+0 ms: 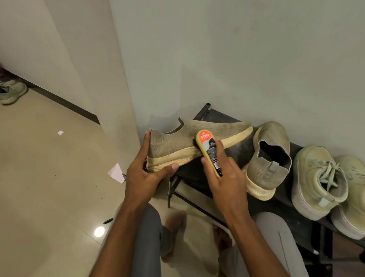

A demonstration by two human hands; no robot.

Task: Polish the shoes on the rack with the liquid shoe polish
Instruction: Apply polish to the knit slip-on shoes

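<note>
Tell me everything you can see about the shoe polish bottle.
The shoe polish bottle is a slim yellow container with a red-and-black label and white lettering on the red part. It looks like plastic. The right hand grips its lower part, holding it tilted with its upper end against the side of the knit slip-on shoe.

Both forearms reach forward and up from the bottom of the view, bare to the elbow. The left hand (145,176) is cupped, fingers curled up round the heel of a shoe (177,143) and thumb lying along its sole. The right hand (226,178) grips a bottle (210,151), fingers wrapped over its side, its tip pressed against the shoe's side.
</note>
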